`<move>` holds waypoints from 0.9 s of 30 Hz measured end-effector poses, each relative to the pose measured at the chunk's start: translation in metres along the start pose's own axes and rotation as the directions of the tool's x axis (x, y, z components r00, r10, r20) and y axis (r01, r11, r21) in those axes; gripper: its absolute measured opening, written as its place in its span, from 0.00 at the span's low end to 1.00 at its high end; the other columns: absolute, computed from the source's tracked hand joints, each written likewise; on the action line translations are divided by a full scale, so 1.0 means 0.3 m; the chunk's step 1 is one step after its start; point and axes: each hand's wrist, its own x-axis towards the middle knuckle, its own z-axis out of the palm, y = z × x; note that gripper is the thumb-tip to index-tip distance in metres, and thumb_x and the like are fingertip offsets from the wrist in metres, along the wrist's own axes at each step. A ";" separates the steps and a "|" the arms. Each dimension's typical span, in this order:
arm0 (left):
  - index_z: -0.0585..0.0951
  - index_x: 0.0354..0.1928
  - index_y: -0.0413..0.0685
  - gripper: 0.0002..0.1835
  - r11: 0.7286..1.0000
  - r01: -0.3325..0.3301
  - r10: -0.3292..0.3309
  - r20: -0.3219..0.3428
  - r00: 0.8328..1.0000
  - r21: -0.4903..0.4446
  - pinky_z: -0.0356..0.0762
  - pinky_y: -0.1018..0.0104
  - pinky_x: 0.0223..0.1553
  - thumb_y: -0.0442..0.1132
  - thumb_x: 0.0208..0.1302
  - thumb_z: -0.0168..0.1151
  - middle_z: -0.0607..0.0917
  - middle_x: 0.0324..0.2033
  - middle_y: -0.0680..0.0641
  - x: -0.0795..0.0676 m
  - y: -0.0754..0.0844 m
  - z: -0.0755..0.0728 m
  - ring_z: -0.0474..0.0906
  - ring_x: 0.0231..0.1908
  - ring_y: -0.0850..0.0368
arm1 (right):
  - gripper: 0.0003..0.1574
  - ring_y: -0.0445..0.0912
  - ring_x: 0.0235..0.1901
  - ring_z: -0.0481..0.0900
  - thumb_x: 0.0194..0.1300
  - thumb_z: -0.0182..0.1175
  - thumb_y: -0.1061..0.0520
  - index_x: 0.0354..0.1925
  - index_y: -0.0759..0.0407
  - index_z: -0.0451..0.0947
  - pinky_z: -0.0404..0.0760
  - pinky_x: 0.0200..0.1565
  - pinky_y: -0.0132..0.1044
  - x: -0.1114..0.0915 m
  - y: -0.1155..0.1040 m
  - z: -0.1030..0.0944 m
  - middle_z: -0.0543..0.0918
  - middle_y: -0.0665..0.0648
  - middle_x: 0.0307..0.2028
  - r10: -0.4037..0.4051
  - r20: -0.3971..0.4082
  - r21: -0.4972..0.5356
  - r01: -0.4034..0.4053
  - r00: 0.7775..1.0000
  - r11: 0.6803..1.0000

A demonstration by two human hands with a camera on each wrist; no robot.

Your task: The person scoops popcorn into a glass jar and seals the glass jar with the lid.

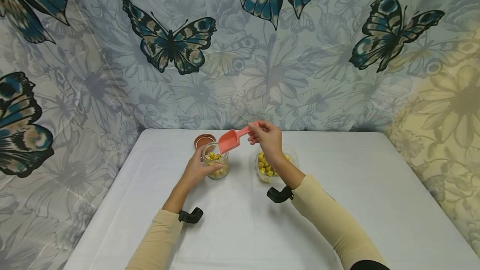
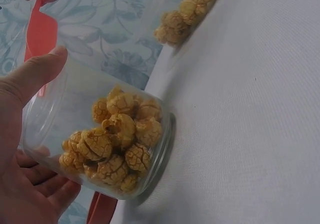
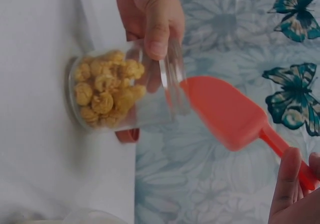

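A glass jar (image 1: 218, 173), partly filled with caramel popcorn (image 2: 117, 139), stands upright on the white table. My left hand (image 1: 197, 167) grips the jar around its upper part, thumb on the near side. Pinched by its handle in my right hand (image 1: 267, 138) is a coral-red scoop (image 1: 229, 141). The scoop's front edge tilts down at the jar's mouth, and no popcorn shows in its bowl. Under my right forearm sits a clear plastic container (image 1: 262, 175) of popcorn, partly hidden by the wrist.
Behind the jar, a reddish-brown lid (image 1: 204, 137) lies on the white table (image 1: 232, 236). A cloth with butterflies and flowers (image 1: 240, 82) hangs just past the table's back edge. Each wrist wears a black camera band.
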 end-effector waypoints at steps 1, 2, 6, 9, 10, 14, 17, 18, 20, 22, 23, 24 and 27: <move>0.58 0.64 0.52 0.47 1.000 -0.003 0.003 -0.001 1.000 0.001 0.64 0.46 0.59 0.54 0.42 0.71 0.66 0.63 0.43 0.000 0.000 0.000 0.63 0.61 0.44 | 0.24 0.45 0.18 0.80 0.54 0.64 0.48 0.41 0.65 0.75 0.80 0.20 0.35 0.004 0.008 -0.004 0.83 0.57 0.25 0.000 -0.005 0.009 0.000 1.000 1.000; 0.58 0.65 0.52 0.47 1.000 -0.006 0.006 -0.001 1.000 0.002 0.64 0.46 0.59 0.54 0.42 0.71 0.66 0.63 0.43 0.000 0.000 0.001 0.63 0.61 0.44 | 0.24 0.46 0.18 0.80 0.53 0.64 0.48 0.41 0.66 0.75 0.80 0.20 0.35 0.008 0.015 -0.007 0.83 0.58 0.25 0.003 -0.011 0.014 -0.002 1.000 1.000; 0.58 0.64 0.52 0.47 1.000 -0.009 0.009 -0.002 1.000 0.002 0.64 0.46 0.60 0.54 0.43 0.71 0.66 0.63 0.43 -0.001 0.001 0.001 0.63 0.62 0.44 | 0.24 0.45 0.18 0.80 0.54 0.64 0.49 0.41 0.66 0.75 0.81 0.21 0.36 0.008 0.006 -0.009 0.82 0.58 0.25 0.013 -0.033 -0.001 -0.013 0.999 1.000; 0.58 0.65 0.52 0.47 1.000 -0.007 0.007 -0.001 1.000 0.003 0.63 0.46 0.60 0.53 0.43 0.71 0.65 0.63 0.43 -0.002 0.003 0.000 0.62 0.62 0.44 | 0.24 0.43 0.17 0.80 0.55 0.63 0.48 0.41 0.66 0.75 0.81 0.21 0.34 0.000 -0.012 -0.011 0.82 0.56 0.24 0.014 -0.034 0.004 -0.014 0.999 1.000; 0.57 0.65 0.52 0.48 1.000 -0.004 0.004 0.001 1.000 0.006 0.62 0.46 0.61 0.54 0.43 0.71 0.64 0.63 0.43 -0.002 0.004 -0.001 0.61 0.63 0.44 | 0.23 0.43 0.17 0.80 0.54 0.64 0.49 0.41 0.65 0.75 0.80 0.21 0.33 0.007 -0.002 -0.018 0.82 0.55 0.23 0.005 -0.018 0.032 -0.005 1.000 0.999; 0.56 0.66 0.52 0.49 1.000 0.010 -0.010 0.003 1.000 0.025 0.62 0.45 0.61 0.55 0.43 0.70 0.63 0.64 0.44 -0.003 0.007 -0.003 0.61 0.63 0.44 | 0.23 0.41 0.17 0.79 0.54 0.64 0.49 0.40 0.65 0.75 0.80 0.20 0.31 -0.010 -0.042 -0.013 0.82 0.52 0.22 0.024 -0.025 0.032 -0.024 0.999 0.999; 0.56 0.66 0.53 0.50 0.999 0.020 -0.020 0.003 1.000 0.042 0.62 0.45 0.61 0.56 0.42 0.70 0.63 0.64 0.45 -0.001 0.006 -0.003 0.61 0.63 0.44 | 0.21 0.40 0.16 0.79 0.55 0.63 0.51 0.40 0.66 0.75 0.80 0.21 0.31 -0.019 -0.071 -0.009 0.81 0.52 0.21 0.070 -0.046 0.018 -0.069 0.996 0.997; 0.56 0.66 0.53 0.50 0.999 0.019 -0.019 0.004 1.000 0.049 0.62 0.45 0.61 0.57 0.42 0.70 0.63 0.64 0.45 -0.001 0.005 -0.003 0.61 0.63 0.44 | 0.20 0.41 0.16 0.79 0.56 0.63 0.52 0.40 0.66 0.75 0.80 0.21 0.31 -0.017 -0.072 -0.010 0.82 0.52 0.21 0.084 -0.049 0.021 -0.083 0.995 0.996; 0.55 0.66 0.52 0.50 0.998 0.019 -0.019 0.005 1.000 0.054 0.62 0.46 0.61 0.57 0.42 0.70 0.63 0.64 0.45 0.001 0.005 -0.002 0.61 0.63 0.44 | 0.19 0.41 0.16 0.79 0.56 0.62 0.52 0.41 0.65 0.75 0.80 0.21 0.31 -0.014 -0.075 -0.013 0.82 0.52 0.21 0.111 -0.054 0.025 -0.109 0.992 0.994; 0.56 0.66 0.52 0.50 0.998 0.013 -0.013 0.007 1.000 0.056 0.63 0.46 0.61 0.57 0.42 0.70 0.63 0.64 0.45 0.003 0.004 -0.002 0.61 0.63 0.44 | 0.19 0.41 0.17 0.79 0.56 0.62 0.52 0.41 0.65 0.75 0.80 0.22 0.32 -0.012 -0.076 -0.016 0.82 0.53 0.21 0.132 -0.060 0.028 -0.130 0.989 0.991; 0.56 0.66 0.52 0.50 0.998 0.009 -0.010 0.008 1.000 0.055 0.63 0.46 0.61 0.57 0.42 0.70 0.63 0.63 0.44 0.003 0.005 -0.003 0.61 0.63 0.45 | 0.20 0.41 0.17 0.79 0.56 0.63 0.52 0.41 0.65 0.75 0.80 0.22 0.32 -0.011 -0.076 -0.018 0.82 0.53 0.21 0.141 -0.062 0.026 -0.140 0.988 0.990; 0.56 0.66 0.52 0.50 0.999 0.006 -0.007 0.009 1.000 0.053 0.63 0.46 0.61 0.56 0.42 0.70 0.63 0.63 0.44 0.003 0.006 -0.003 0.61 0.63 0.45 | 0.20 0.41 0.17 0.79 0.55 0.63 0.51 0.41 0.65 0.75 0.81 0.22 0.32 -0.010 -0.076 -0.020 0.82 0.53 0.22 0.148 -0.065 0.027 -0.147 0.987 0.989; 0.55 0.66 0.51 0.50 0.999 0.006 -0.007 0.014 1.000 0.046 0.63 0.46 0.60 0.55 0.43 0.70 0.63 0.63 0.43 0.001 0.009 -0.005 0.61 0.63 0.45 | 0.21 0.41 0.17 0.79 0.55 0.63 0.50 0.40 0.64 0.75 0.81 0.23 0.32 -0.009 -0.077 -0.025 0.82 0.53 0.22 0.161 -0.070 0.030 -0.160 0.984 0.987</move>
